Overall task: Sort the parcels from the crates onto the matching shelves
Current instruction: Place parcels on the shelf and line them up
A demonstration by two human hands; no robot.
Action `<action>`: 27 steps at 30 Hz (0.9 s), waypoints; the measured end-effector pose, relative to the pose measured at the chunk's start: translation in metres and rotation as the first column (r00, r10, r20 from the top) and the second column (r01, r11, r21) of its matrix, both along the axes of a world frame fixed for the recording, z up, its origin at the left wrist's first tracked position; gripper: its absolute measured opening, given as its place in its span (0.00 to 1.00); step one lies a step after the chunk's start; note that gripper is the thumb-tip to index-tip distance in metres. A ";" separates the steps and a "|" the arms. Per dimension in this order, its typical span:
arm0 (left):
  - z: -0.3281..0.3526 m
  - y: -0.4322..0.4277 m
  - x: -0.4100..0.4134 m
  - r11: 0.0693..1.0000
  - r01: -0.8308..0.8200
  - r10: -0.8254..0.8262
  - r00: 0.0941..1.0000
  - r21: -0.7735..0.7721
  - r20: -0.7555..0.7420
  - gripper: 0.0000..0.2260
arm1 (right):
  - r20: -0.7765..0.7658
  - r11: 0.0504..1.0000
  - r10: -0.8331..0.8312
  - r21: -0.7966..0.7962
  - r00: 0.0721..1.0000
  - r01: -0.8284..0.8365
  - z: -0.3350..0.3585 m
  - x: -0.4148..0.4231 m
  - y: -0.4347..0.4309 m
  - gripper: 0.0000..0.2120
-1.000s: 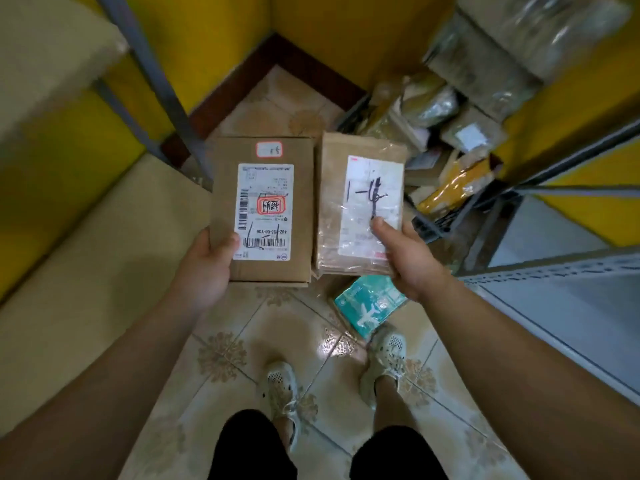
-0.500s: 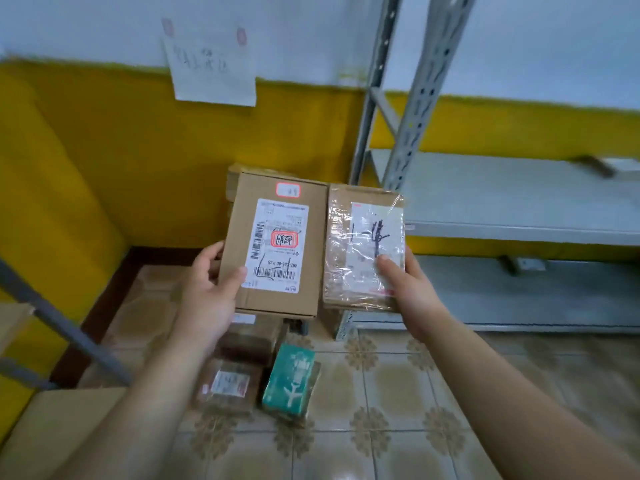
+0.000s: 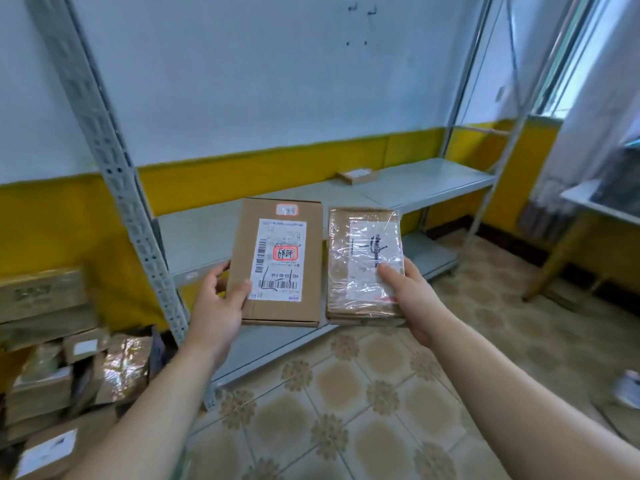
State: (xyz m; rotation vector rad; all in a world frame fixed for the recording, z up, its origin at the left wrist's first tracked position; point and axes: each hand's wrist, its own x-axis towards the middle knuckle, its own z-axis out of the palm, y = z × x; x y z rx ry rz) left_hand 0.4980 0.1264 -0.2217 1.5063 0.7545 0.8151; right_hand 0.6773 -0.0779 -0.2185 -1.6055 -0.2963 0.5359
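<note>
While both parcels sit face-up in front of the camera, let's sweep across from the left. Low in the corner, a blurred stack of boxes (image 3: 52, 358) crowds in just beside the grey shelf upright (image 3: 114, 174). Next comes the left hand (image 3: 218, 303), thumb pressed on the lower corner of the shipping label and fingers wrapped behind the edge, holding the cardboard box (image 3: 277, 261) by its near left side. There's a red stamp mid-label, and the box's long axis points away from the body, straight toward the shelving.

Right beside it, almost edge to edge, is the taped parcel (image 3: 363, 265), glossy with clear wrap and marked in black pen. The right hand (image 3: 412, 292) grips its near right corner, thumb flat on top, fingers underneath. It has the same heading, long axis aimed at the shelving.

Now the relation that matters: the middle shelf (image 3: 433, 181) runs beyond both parcels, ahead and a touch to the right, so each hand looks set to push forward along its parcel's own length. One small parcel (image 3: 358, 175) already lies up there, and by my read the right hand is the nearer of the two to it. Which shelf matches which label, I cannot tell. Far right, a counter (image 3: 588, 202) edges into view, well apart from the action.
</note>
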 end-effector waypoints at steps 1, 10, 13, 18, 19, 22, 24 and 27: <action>0.004 -0.006 0.013 1.000 0.009 -0.009 1.000 0.003 0.006 0.19 | -0.010 1.000 -0.013 0.008 1.000 0.013 0.002 0.010 -0.007 0.21; 0.004 0.031 0.120 1.000 0.019 -0.019 0.999 0.006 0.032 0.18 | 0.006 0.998 -0.056 0.023 0.998 0.056 0.000 0.110 0.028 0.31; 0.003 0.070 0.158 0.999 0.003 -0.004 1.000 0.036 0.020 0.19 | 0.016 0.998 -0.055 0.008 0.998 0.055 -0.002 0.150 0.064 0.36; 0.003 0.132 0.211 0.999 -0.015 0.015 1.000 0.049 -0.013 0.19 | 0.003 0.999 -0.046 -0.001 0.999 0.046 0.003 0.208 0.118 0.32; 0.003 0.143 0.219 0.999 -0.022 0.023 0.999 0.048 -0.022 0.19 | -0.005 0.999 -0.042 -0.006 0.999 0.042 0.003 0.219 0.128 0.35; 0.001 0.171 0.233 0.997 -0.067 0.069 0.997 0.037 -0.047 0.19 | -0.046 0.999 -0.033 -0.031 0.998 0.031 -0.004 0.247 0.158 0.41; -0.005 0.188 0.239 0.994 -0.106 0.108 0.992 0.028 -0.059 0.18 | -0.073 0.999 -0.010 -0.043 0.997 0.007 -0.011 0.264 0.181 0.40; -0.017 0.210 0.242 0.983 -0.181 0.181 0.979 0.010 -0.091 0.19 | -0.099 0.994 0.057 -0.089 0.994 -0.066 -0.025 0.283 0.220 0.31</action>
